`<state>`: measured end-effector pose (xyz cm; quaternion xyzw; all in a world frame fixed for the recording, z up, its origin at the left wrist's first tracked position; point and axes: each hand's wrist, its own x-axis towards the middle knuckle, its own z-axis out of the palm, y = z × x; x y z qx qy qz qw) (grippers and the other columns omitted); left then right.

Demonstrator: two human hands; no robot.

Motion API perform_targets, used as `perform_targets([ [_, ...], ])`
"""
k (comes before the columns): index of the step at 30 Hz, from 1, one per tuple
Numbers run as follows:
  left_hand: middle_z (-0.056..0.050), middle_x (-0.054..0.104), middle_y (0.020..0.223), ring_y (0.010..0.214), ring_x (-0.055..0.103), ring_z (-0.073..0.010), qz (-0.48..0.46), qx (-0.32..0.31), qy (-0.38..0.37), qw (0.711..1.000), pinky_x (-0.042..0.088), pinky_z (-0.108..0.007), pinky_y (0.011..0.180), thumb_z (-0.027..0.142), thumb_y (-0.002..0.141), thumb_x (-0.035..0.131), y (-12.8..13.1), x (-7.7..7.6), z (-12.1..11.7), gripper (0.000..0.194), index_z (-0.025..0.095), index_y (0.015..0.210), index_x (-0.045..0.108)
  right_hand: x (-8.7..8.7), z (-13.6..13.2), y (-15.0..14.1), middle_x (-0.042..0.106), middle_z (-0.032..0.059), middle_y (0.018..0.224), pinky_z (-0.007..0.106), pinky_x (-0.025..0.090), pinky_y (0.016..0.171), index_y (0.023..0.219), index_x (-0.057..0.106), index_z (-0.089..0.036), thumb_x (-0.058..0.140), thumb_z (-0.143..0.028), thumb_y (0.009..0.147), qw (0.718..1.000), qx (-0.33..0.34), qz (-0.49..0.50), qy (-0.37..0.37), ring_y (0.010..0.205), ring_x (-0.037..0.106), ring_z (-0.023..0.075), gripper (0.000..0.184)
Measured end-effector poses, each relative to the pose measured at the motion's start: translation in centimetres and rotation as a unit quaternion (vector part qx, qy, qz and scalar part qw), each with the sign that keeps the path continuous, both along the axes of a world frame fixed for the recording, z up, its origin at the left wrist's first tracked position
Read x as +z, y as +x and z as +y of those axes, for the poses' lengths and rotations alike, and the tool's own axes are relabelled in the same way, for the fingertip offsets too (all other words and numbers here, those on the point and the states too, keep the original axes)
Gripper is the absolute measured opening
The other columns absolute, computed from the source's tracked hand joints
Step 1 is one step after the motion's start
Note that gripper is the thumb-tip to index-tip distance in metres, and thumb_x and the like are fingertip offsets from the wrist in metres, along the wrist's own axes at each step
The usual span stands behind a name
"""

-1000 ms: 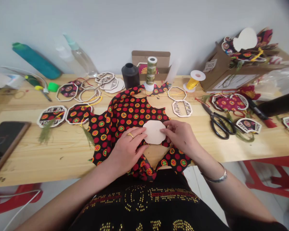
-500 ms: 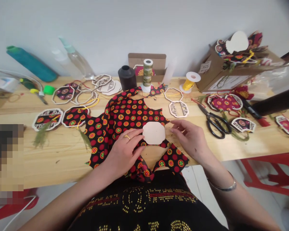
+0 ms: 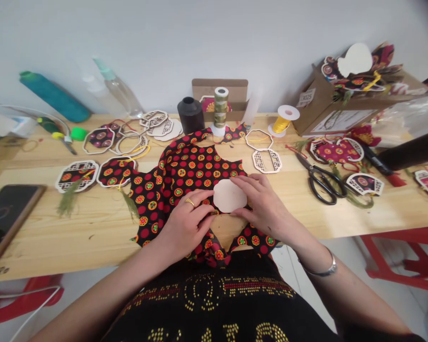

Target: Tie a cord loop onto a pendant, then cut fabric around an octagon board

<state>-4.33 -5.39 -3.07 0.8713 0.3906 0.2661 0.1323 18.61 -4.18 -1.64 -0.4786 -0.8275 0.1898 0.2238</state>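
Observation:
A plain off-white card (image 3: pixel 230 196) with rounded, notched corners lies on black cloth (image 3: pixel 189 164) printed with red dots and bright flowers. Its left edge is under the fingertips of my left hand (image 3: pixel 190 216), which wears a ring. My right hand (image 3: pixel 266 204) takes the right side, fingers at the upper edge and thumb at the lower. Cut-out gaps run along the cloth's border, with bare wood showing just below the card. The undersides of the fingertips are hidden.
Black-handled scissors (image 3: pixel 323 183) lie to the right. Fretwork frames (image 3: pixel 267 161) and a yellow thread spool (image 3: pixel 284 119) stand behind. At the back right is a filled cardboard box (image 3: pixel 337 111); a phone (image 3: pixel 10 223) rests at the left edge.
My right hand has moved left from beside the card onto its right edge. My left hand stays at the left edge. The view has shifted slightly, showing more of the phone.

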Motion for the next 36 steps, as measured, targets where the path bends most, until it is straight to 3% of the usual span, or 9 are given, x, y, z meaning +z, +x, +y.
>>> perform_targets([
  [9,-0.010,0.063,0.120,0.114,0.056,-0.0239,-0.005,0.004,-0.005,1.000,0.047,-0.052,0.099,0.014,0.086,0.057,0.1,0.0,0.0,0.010,0.018,0.092,0.063,0.4,0.4,0.6,0.056,0.0116,0.131,0.053,0.042,0.098,0.143,0.041,-0.021,0.072,-0.033,0.076,1.000,0.004,0.003,-0.024,0.118,0.043,0.0336,0.075],
  [16,-0.014,0.061,0.117,0.111,0.057,-0.0244,-0.014,0.006,0.001,1.000,0.048,-0.049,0.098,0.013,0.086,0.058,0.1,0.1,-0.1,0.008,0.014,0.090,0.064,2.4,1.4,2.0,0.059,0.0104,0.126,0.049,0.045,0.092,0.140,0.043,-0.027,0.074,-0.039,0.073,0.986,-0.109,0.126,0.005,0.115,0.051,0.0304,0.074],
  [26,-0.009,0.055,0.106,0.100,0.057,-0.0214,-0.021,0.021,-0.026,0.999,0.054,-0.041,0.084,0.014,0.085,0.058,0.0,0.4,-0.2,0.011,0.018,0.094,0.063,0.2,-0.1,-0.3,0.055,0.0133,0.128,0.051,0.042,0.098,0.140,0.043,-0.020,0.072,-0.035,0.076,0.998,-0.009,0.059,-0.030,0.120,0.043,0.0326,0.072],
  [36,-0.008,0.054,0.104,0.100,0.057,-0.0212,-0.025,0.025,-0.034,0.999,0.053,-0.040,0.085,0.013,0.084,0.058,0.1,0.3,-0.2,0.005,0.017,0.085,0.061,0.1,-0.1,-0.2,0.056,0.0130,0.127,0.049,0.043,0.099,0.139,0.043,-0.018,0.071,-0.034,0.077,0.999,-0.008,0.032,-0.025,0.119,0.043,0.0313,0.069],
])
